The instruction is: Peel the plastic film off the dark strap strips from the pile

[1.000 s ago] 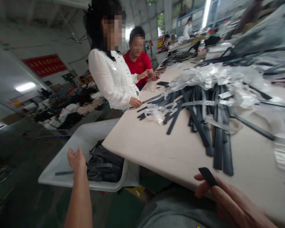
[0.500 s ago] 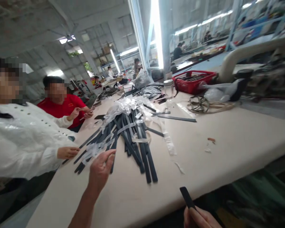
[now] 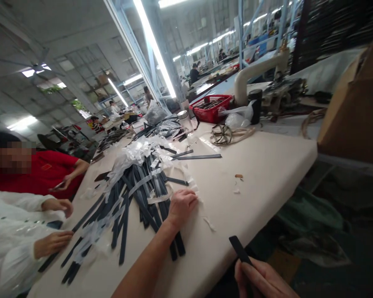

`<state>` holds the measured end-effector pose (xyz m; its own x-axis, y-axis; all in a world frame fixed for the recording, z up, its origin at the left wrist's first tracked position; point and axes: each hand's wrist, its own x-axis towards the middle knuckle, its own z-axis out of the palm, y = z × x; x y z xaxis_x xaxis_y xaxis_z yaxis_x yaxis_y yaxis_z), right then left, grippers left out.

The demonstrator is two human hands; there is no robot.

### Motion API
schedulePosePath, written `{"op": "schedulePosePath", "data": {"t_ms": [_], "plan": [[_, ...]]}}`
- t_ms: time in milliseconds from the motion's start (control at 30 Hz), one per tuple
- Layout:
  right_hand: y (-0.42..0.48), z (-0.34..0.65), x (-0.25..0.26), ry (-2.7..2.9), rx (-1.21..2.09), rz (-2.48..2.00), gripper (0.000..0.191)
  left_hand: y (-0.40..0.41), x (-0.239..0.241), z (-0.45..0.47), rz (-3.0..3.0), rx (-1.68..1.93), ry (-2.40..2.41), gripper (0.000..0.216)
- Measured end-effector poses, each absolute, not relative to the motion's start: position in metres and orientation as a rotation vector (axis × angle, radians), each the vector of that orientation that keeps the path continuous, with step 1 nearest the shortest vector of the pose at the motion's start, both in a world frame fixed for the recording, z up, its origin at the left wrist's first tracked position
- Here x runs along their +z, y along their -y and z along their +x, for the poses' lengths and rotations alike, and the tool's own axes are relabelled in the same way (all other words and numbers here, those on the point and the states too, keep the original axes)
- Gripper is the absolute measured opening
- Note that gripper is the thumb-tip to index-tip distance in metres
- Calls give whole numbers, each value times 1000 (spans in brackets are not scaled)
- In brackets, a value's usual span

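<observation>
Fingers of my right hand (image 3: 256,271) are pinching a black strip (image 3: 240,249) in the head view, its free end pointing up and to the left, just by the near edge of the pale worktop (image 3: 255,153). My left hand (image 3: 182,205) is reaching over the worktop, its fingers half curled and bunching close together above the right side of a heap of dark strips (image 3: 143,203); I cannot tell whether they are gripping anything. A band of white film (image 3: 191,182) is running up to those fingertips. Beneath my wrist, two of those strips are sticking out toward me. The heap is fanning out across the worktop, crumpled plastic (image 3: 139,151) is covering its far end, and a loop of clear tape (image 3: 158,199) is lying across it just beside my left hand. To the right, a small orange-brown scrap (image 3: 238,176) is lying near paler bits (image 3: 236,191). Farther back, a lidded jar (image 3: 184,120) is standing near a red basket (image 3: 211,111). On my left, a co-worker in white (image 3: 15,231) is resting one hand (image 3: 54,242) at the ends of the strips, while a person in red (image 3: 56,165) is holding a thin flat object (image 3: 59,185).
</observation>
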<state>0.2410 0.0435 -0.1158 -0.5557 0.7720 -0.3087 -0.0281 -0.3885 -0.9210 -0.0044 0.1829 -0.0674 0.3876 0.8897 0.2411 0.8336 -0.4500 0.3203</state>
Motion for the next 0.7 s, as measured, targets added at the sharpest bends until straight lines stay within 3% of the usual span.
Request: {"op": "schedulePosePath", "data": {"t_ms": [300, 500, 600, 700], "plan": [[-122, 237, -79, 1393, 1830, -1115, 62, -117, -38, 12, 2720, 1043, -1497, 14], [-142, 199, -61, 1561, 1812, -1000, 52, -74, -35, 19, 2764, 1138, -1430, 24], [-143, 193, -61, 1532, 1756, -988, 34, -60, -42, 15, 2479, 1189, -1542, 27], [-142, 197, -58, 1541, 1667, -985, 27, -56, -48, 15, 1795, 1155, -1612, 34]]}}
